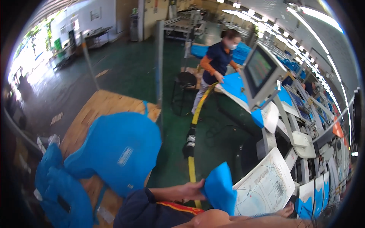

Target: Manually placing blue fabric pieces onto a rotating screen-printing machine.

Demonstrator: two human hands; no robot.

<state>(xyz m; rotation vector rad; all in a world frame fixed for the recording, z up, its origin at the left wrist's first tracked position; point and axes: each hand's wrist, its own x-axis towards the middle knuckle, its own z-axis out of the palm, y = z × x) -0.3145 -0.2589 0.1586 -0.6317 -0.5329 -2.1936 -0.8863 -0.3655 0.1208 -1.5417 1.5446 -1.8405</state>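
Observation:
My left hand [193, 190] grips the edge of a blue fabric piece [221, 188], which hangs over the left end of a white printing board [262, 186]. Thin coloured lines and dark marks cover the board. At its lower right corner is my right hand [286, 210], small and partly hidden; whether its fingers hold the edge cannot be made out. Both forearms come in from the bottom.
Blue cut fabric [121, 148] lies on a wooden platform [102, 100] at left, beside a bundled blue heap [61, 186]. A masked co-worker [218, 57] handles blue fabric behind a monitor [261, 70]. A yellow strip [193, 163] runs along the green floor. Machine arms fill the right.

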